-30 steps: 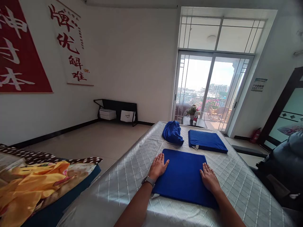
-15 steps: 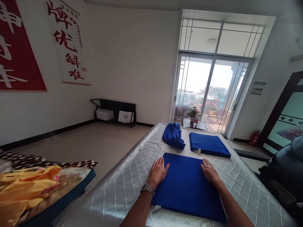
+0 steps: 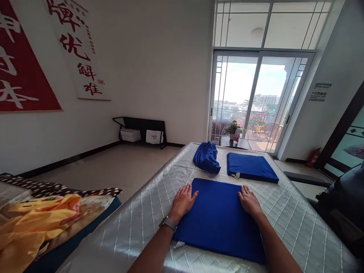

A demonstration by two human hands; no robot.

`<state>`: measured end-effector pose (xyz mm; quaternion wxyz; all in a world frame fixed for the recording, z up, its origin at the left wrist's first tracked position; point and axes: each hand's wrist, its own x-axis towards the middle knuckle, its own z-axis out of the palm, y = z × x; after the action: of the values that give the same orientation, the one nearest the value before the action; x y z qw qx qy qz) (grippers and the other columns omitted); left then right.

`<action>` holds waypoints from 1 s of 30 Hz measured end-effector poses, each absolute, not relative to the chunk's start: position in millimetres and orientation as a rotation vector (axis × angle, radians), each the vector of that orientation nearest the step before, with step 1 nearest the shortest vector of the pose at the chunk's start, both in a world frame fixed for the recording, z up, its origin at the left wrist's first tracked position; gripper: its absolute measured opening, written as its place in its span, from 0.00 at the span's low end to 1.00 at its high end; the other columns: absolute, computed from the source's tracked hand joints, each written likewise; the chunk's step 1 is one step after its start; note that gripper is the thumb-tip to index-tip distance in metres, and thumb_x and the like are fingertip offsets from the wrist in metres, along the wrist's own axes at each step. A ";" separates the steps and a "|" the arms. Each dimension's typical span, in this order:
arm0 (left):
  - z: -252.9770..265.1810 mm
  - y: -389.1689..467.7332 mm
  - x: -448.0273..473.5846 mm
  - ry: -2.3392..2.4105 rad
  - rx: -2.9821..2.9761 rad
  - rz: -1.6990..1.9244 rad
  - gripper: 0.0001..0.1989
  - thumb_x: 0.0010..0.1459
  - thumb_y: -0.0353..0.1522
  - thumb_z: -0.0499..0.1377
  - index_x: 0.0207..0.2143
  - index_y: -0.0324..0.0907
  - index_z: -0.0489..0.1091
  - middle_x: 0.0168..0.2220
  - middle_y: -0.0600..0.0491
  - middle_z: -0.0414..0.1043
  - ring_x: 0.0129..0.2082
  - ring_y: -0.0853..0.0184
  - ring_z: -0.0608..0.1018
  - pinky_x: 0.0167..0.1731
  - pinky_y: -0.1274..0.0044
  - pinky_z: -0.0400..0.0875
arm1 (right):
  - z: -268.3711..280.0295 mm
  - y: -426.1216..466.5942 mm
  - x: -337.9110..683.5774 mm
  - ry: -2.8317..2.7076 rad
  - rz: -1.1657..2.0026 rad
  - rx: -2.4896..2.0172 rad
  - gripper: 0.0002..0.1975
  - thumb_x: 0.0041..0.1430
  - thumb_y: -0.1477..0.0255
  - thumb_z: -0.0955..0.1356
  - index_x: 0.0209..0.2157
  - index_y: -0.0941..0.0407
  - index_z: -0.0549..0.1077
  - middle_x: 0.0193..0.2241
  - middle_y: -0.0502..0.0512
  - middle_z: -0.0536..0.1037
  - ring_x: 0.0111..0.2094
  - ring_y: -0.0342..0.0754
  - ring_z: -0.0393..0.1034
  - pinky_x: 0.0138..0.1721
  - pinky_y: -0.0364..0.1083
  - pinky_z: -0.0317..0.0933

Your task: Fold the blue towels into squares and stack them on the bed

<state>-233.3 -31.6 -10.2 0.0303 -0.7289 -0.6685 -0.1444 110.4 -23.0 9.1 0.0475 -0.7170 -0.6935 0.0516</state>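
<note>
Quilted mattress (image 3: 136,220) spreads beneath the blue cloth (image 3: 218,222), folded flat before me; my left grip (image 3: 183,201) and right grip (image 3: 250,201) lie flattened, uncurled, on its side edges. Beyond sit a crumpled cloth (image 3: 207,157) and a folded stack (image 3: 251,166).

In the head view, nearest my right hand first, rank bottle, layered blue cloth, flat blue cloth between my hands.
1. Flat blue cloth: right hand at its right edge.
2. Layered blue cloth: ahead, on quilted surface.
3. Bottle: beyond, on the small table.
</note>
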 end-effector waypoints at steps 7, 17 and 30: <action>13.8 -51.5 -199.6 -1.949 -2.174 -0.522 0.30 0.70 0.44 0.43 0.61 0.33 0.66 0.65 0.40 0.64 0.66 0.53 0.63 0.66 0.64 0.54 | 5.8 -25.8 109.2 -2.075 0.122 -2.163 0.33 0.70 0.63 0.50 0.71 0.63 0.47 0.72 0.57 0.45 0.72 0.48 0.35 0.70 0.51 0.32; 19.3 -34.1 -18.6 -1.420 -2.716 -0.727 0.29 0.72 0.46 0.40 0.62 0.38 0.66 0.62 0.41 0.68 0.64 0.58 0.67 0.63 0.65 0.61 | 1.1 -28.8 114.2 -2.146 0.071 -2.103 0.31 0.68 0.70 0.51 0.70 0.63 0.48 0.72 0.59 0.46 0.72 0.50 0.35 0.69 0.52 0.34; -7.1 16.8 -129.4 -1.820 -2.518 -0.448 0.35 0.70 0.50 0.35 0.69 0.39 0.54 0.69 0.44 0.56 0.70 0.57 0.55 0.68 0.61 0.49 | 6.3 -27.2 109.3 -2.071 0.141 -2.147 0.33 0.70 0.64 0.49 0.71 0.64 0.47 0.72 0.59 0.46 0.72 0.47 0.35 0.69 0.51 0.31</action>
<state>-129.4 16.8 -7.1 0.0012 -0.8022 -0.5797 -0.1427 109.3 -27.2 6.3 0.0774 -0.7169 -0.6913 0.0469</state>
